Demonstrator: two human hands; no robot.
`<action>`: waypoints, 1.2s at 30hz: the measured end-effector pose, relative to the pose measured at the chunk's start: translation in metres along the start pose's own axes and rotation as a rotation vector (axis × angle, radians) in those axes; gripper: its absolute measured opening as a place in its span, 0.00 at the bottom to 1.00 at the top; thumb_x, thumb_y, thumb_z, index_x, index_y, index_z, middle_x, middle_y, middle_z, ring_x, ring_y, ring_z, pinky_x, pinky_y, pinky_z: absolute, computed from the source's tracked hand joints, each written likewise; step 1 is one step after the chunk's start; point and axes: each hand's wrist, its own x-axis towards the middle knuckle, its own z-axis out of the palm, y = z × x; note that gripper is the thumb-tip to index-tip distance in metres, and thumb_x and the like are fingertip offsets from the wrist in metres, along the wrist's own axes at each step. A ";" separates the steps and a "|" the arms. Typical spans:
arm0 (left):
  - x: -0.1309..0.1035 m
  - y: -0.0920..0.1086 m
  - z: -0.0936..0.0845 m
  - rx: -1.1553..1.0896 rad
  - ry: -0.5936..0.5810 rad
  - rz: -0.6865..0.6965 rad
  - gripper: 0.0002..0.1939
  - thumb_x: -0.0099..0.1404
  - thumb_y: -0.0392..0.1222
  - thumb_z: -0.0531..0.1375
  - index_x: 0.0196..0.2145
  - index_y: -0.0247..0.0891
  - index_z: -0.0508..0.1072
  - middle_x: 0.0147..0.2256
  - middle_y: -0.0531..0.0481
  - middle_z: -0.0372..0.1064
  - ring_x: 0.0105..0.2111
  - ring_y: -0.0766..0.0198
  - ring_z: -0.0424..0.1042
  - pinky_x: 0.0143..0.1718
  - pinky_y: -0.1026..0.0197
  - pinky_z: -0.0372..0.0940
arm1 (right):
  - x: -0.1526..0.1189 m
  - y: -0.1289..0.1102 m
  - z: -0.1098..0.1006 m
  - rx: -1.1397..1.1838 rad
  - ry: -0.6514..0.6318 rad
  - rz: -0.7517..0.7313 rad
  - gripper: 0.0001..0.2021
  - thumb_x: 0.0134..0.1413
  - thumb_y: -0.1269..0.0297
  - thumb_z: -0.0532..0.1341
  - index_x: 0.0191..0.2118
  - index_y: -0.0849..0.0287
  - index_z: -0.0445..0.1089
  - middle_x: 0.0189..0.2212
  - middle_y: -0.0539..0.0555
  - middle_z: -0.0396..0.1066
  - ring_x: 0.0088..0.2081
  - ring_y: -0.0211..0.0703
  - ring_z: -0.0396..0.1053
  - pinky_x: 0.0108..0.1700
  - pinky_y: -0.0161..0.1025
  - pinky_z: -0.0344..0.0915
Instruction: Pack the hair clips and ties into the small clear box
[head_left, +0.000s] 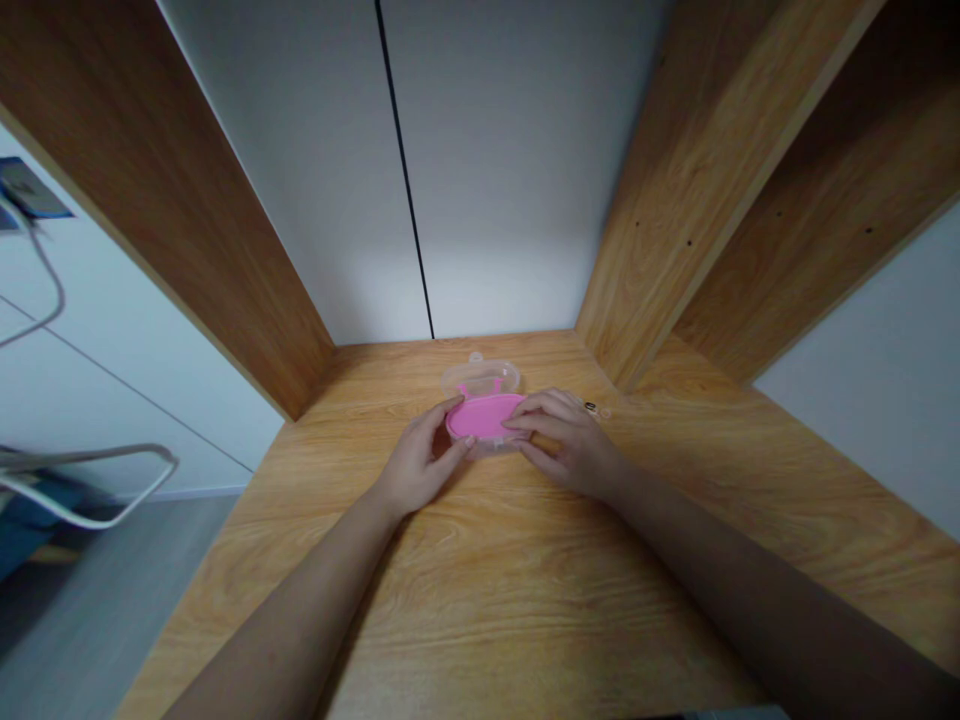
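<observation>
A small oval case with a pink inside (484, 417) lies on the wooden desk, its clear lid (481, 376) folded open on the far side with pink hinges between. My left hand (421, 458) grips the case's left end, thumb at the near edge and a finger at the far edge. On the right, my right hand (564, 440) has its fingertips on the right part of the pink surface, with the thumb at the near right edge. Whether anything small is under those fingertips cannot be made out.
Small items, one black and others pale (592, 408), lie just beyond my right hand on the wooden desk (480, 600). Wooden panels rise at left (187, 200) and right (675, 220), with a white wall (495, 200) behind. White cables (142, 500) hang at far left.
</observation>
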 end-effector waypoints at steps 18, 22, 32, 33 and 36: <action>0.003 0.001 0.007 -0.044 0.085 -0.075 0.24 0.72 0.52 0.55 0.61 0.40 0.70 0.58 0.41 0.71 0.54 0.50 0.74 0.58 0.46 0.67 | -0.004 0.011 0.010 -0.091 -0.242 0.124 0.29 0.69 0.61 0.55 0.72 0.49 0.50 0.71 0.57 0.50 0.71 0.52 0.50 0.69 0.61 0.52; 0.005 -0.003 0.009 -0.086 0.093 -0.116 0.25 0.71 0.53 0.57 0.61 0.40 0.70 0.57 0.42 0.73 0.52 0.50 0.75 0.57 0.46 0.68 | -0.005 0.011 0.010 -0.129 -0.260 0.118 0.29 0.69 0.63 0.55 0.71 0.49 0.50 0.71 0.57 0.49 0.71 0.52 0.47 0.70 0.62 0.49; 0.005 -0.006 0.007 -0.077 0.078 -0.122 0.25 0.69 0.52 0.59 0.60 0.39 0.71 0.52 0.44 0.77 0.49 0.51 0.77 0.55 0.46 0.70 | -0.003 0.010 0.007 -0.140 -0.252 0.060 0.29 0.68 0.62 0.55 0.72 0.52 0.50 0.70 0.59 0.51 0.70 0.52 0.51 0.70 0.62 0.48; 0.005 -0.005 0.007 -0.089 0.086 -0.121 0.25 0.69 0.52 0.59 0.60 0.39 0.71 0.54 0.44 0.75 0.51 0.51 0.76 0.57 0.46 0.69 | -0.003 0.011 0.006 -0.113 -0.258 0.054 0.29 0.69 0.61 0.54 0.72 0.52 0.49 0.70 0.58 0.51 0.70 0.52 0.51 0.71 0.62 0.47; 0.004 -0.005 0.007 -0.093 0.097 -0.121 0.25 0.69 0.52 0.59 0.60 0.39 0.71 0.58 0.43 0.71 0.54 0.51 0.74 0.59 0.46 0.67 | -0.004 0.019 -0.005 -0.012 -0.173 0.071 0.26 0.70 0.61 0.51 0.71 0.51 0.52 0.69 0.56 0.54 0.69 0.49 0.54 0.69 0.55 0.53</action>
